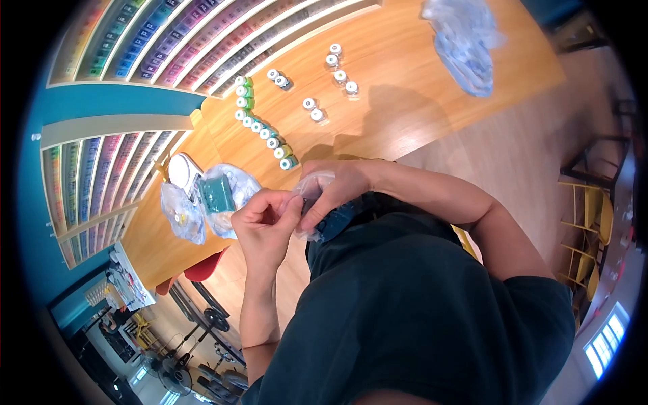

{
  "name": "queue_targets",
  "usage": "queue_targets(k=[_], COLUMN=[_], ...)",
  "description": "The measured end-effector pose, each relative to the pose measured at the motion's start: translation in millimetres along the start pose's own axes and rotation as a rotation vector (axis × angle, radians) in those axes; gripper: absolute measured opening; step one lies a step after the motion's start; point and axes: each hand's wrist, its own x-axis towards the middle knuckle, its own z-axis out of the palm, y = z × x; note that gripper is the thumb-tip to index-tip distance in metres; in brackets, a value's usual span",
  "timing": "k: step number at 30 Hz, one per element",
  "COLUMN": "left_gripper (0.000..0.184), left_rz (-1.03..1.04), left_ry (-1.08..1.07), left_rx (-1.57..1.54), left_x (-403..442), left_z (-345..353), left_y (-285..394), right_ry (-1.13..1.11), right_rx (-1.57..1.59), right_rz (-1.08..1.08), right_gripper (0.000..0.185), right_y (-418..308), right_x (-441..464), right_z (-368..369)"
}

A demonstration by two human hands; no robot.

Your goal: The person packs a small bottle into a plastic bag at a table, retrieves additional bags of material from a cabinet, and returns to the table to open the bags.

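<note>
— While a small, clear, crinkled plastic bag (316, 179) is being handled at the near edge of a light-brown wooden table (398, 74), what are the fingers doing?

— The left hand (260, 216) is pinching the film between thumb and fingertips, showing no gap. The right hand (343, 183) is curling over the other side, its thumb pressing down, its fingers mostly closed. Whether anything is lying inside I cannot tell; the hands are hiding it.

— Where is the bag resting?

— It is resting on nothing visible; the hands are holding it between them, before the dark short-sleeved shirt (405, 297).

— Which hazards are you recording?

— Two, in my judgement. Should the fingers be tugging too hard, thin film could be splitting suddenly, sending any contents towards the pale floor (499, 148). Secondly, a row of small green and teal bottles with round white caps (256, 126) is ending near the hands; a recoiling hand could be toppling the nearest, its neighbours following.
</note>
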Motion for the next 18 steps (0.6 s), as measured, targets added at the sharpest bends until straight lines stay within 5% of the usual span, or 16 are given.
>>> queue_targets(k=[5,8,18], left_gripper=[0.006,0.004,0.006], left_rz=[-0.019,-0.059,-0.009], left_ry=[0.015,0.019,0.046], left_rx=[-0.024,-0.027,0.032], left_x=[-3,-5,-1], left_z=[-1,-1,-4], left_y=[4,11,15], right_ry=[0.245,0.380,0.495], right_rx=[-0.127,0.184,-0.025], right_rz=[-0.075,-0.323,-0.309], right_gripper=[0.037,0.034,0.014], right_y=[-1,3,-9], right_x=[-22,-27,-24], right_z=[-5,-3,-8])
